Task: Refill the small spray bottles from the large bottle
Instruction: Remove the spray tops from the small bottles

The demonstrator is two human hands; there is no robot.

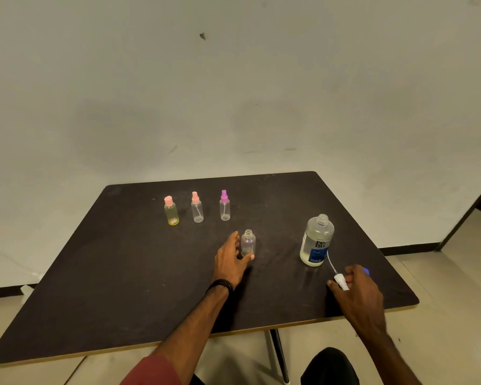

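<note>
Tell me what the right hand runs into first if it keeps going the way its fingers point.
Probably the large bottle: the right hand, gripping the spray pump, points up-left toward its base. Depth is hard to judge.

Dark table (122, 287) (pale-edged) against scuffed white wall (233, 93), tiled floor (442, 343).

A bare, plain room, more like a spare indoor workspace than a furnished home or a lab. A dark, matte, rounded-corner tabletop with a pale wooden edge (150, 287) stands on a thin metal leg (279, 354) over a pale beige tiled floor (442, 343). Behind it rises an off-white, scuffed and stained plaster wall (233, 93) with a dark skirting strip (408, 246) along its base.
</note>
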